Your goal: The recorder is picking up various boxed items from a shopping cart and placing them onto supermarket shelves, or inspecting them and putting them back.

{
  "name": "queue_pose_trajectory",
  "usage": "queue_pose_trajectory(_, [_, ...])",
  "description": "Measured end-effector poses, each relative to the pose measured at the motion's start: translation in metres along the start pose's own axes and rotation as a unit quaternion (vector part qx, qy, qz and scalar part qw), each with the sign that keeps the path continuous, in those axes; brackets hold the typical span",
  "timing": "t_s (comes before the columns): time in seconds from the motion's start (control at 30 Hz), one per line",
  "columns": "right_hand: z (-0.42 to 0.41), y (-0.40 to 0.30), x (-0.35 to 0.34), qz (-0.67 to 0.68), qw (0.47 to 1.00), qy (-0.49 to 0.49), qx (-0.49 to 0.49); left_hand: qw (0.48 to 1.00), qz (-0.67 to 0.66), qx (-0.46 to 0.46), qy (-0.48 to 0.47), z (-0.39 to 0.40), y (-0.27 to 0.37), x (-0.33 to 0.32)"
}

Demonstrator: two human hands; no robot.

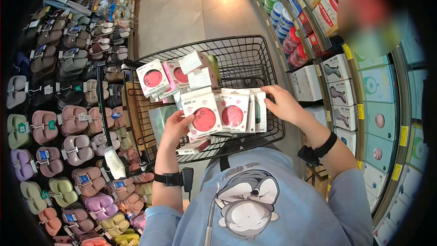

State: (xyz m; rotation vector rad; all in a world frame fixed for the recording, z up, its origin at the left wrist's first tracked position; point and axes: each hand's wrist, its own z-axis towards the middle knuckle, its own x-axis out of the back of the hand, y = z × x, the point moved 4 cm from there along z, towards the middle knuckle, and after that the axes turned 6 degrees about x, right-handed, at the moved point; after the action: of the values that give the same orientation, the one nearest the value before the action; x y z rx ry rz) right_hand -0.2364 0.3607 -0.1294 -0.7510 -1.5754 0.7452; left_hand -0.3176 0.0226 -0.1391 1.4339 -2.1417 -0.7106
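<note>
A black wire shopping cart basket (235,42) stands before me, holding several small boxed fans. My left hand (177,126) grips the left side of a white box with a round red window (202,114), its thumb on the front. Right beside that is a similar white box with a red window (235,111). My right hand (281,104) has its fingers on the top right edge of a white box with a dark green window (260,111), at the right end of the row. More such boxes (153,78) and plain white cartons (199,78) lie behind. Below my left hand, one box (194,147) lies flat.
Slippers on a rack (75,119) fill the left side. At the right, shelves carry boxed mini fans (341,92), teal boxes (379,119) and red cans (295,49). A tiled aisle floor (170,10) runs ahead beyond the cart.
</note>
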Motion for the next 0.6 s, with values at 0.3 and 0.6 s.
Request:
queue_pose_trajectory(0.3, [0.007,0.015,-0.093,0.167,0.930,-0.096,-0.314,0.989,-0.021,0.040,-0.142,0.047,-0.043,-0.038])
queue_pose_trajectory(0.6, [-0.005,0.016,-0.109,0.306,0.931,0.055,-0.189,0.974,-0.001,0.041,-0.225,0.029,-0.029,-0.059])
